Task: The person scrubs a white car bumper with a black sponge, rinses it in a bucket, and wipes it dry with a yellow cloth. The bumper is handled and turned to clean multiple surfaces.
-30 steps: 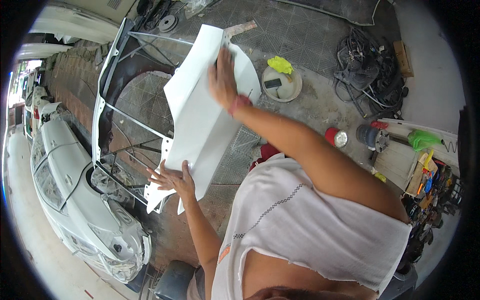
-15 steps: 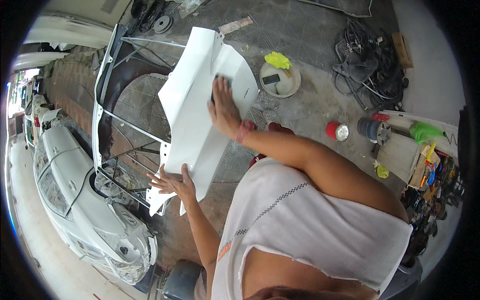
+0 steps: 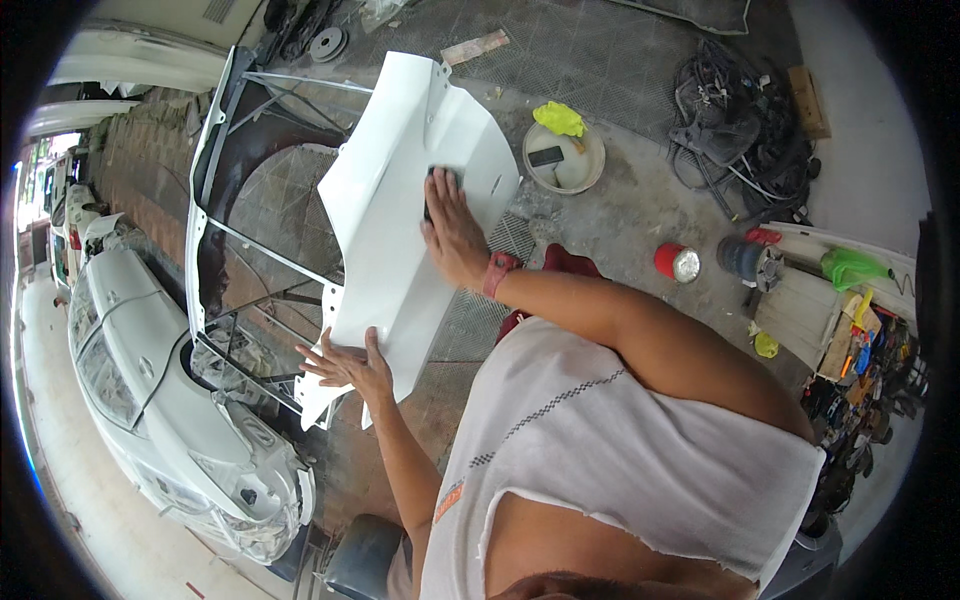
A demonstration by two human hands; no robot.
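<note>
A white car fender [image 3: 385, 215] lies across a metal stand [image 3: 265, 235] in front of me. My right hand [image 3: 455, 235] presses a dark block, seemingly a sanding block [image 3: 432, 205], flat against the fender's broad face; the fingers and palm cover most of it. Toward the fender's narrow near end rests my left hand [image 3: 352, 368], fingers spread wide and holding nothing. Beyond my right hand, a round whitish tub [image 3: 592, 178] stands on the floor, with a dark rectangular block [image 3: 546, 156] inside and a yellow-green cloth [image 3: 558, 119] over its rim.
A partly masked car body [image 3: 165, 380] stands at the left. On the floor to the right are a red can [image 3: 668, 260], a grey canister [image 3: 738, 258] and a tangled black wiring bundle [image 3: 735, 120]. Tools and bottles [image 3: 865, 370] crowd the right edge.
My right hand, with the dark block, has slid a little toward me along the fender. My left hand stays in place.
</note>
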